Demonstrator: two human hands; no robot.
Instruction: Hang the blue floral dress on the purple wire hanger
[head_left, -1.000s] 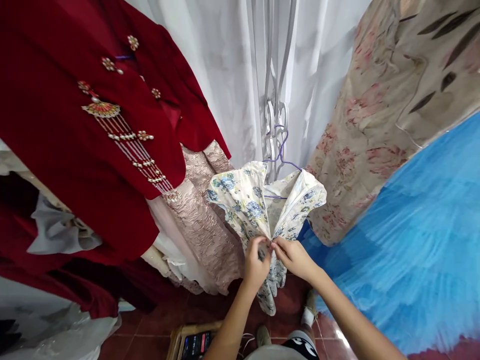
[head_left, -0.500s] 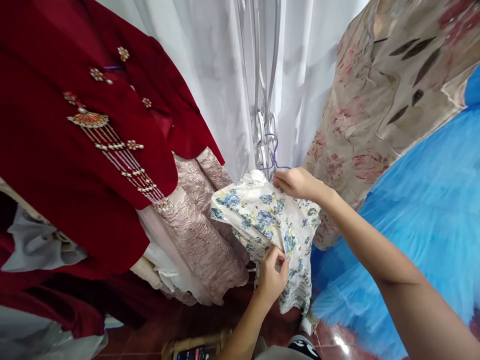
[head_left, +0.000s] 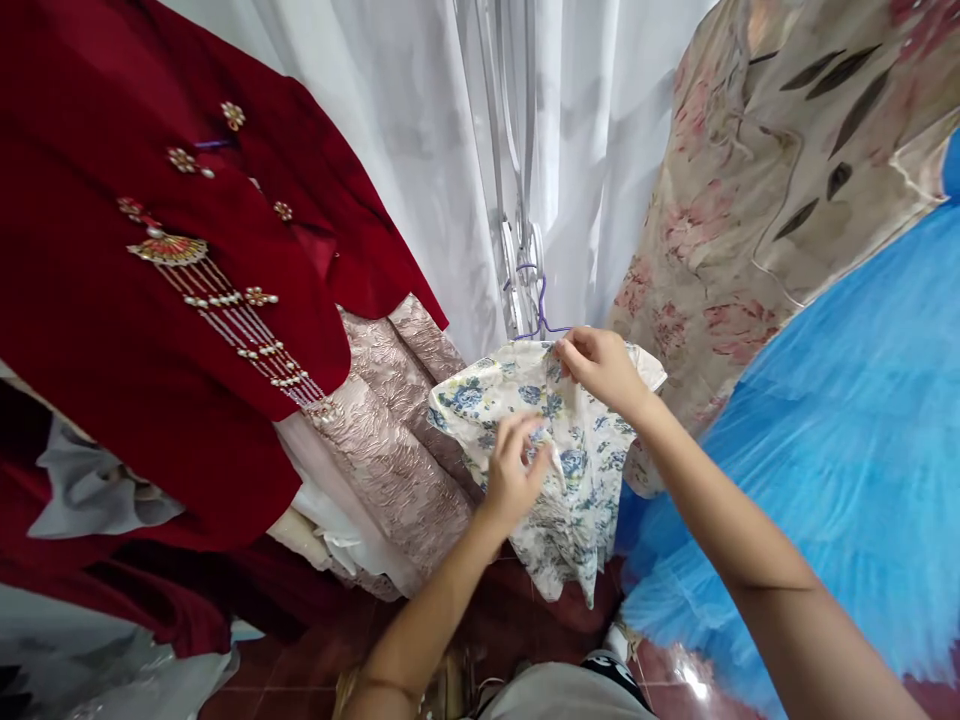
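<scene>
A small cream dress with blue flowers (head_left: 577, 480) hangs on a purple hanger (head_left: 541, 312) hooked to a white metal rack (head_left: 517, 240). My right hand (head_left: 600, 365) pinches the fabric at the dress's collar, just under the hanger hook. My left hand (head_left: 514, 475) lies on the front of the dress lower down, fingers curled on the cloth near its middle seam.
A dark red velvet garment with beaded ornaments (head_left: 165, 300) hangs at the left, with pink brocade cloth (head_left: 390, 440) below it. White curtains (head_left: 420, 130) hang behind. A beige floral fabric (head_left: 757, 200) and blue tulle (head_left: 825, 450) fill the right. Red floor tiles (head_left: 300, 670) lie below.
My right hand rose from the dress's middle to its collar by the hanger. My left hand moved up the dress front. The open front of the dress has come together.
</scene>
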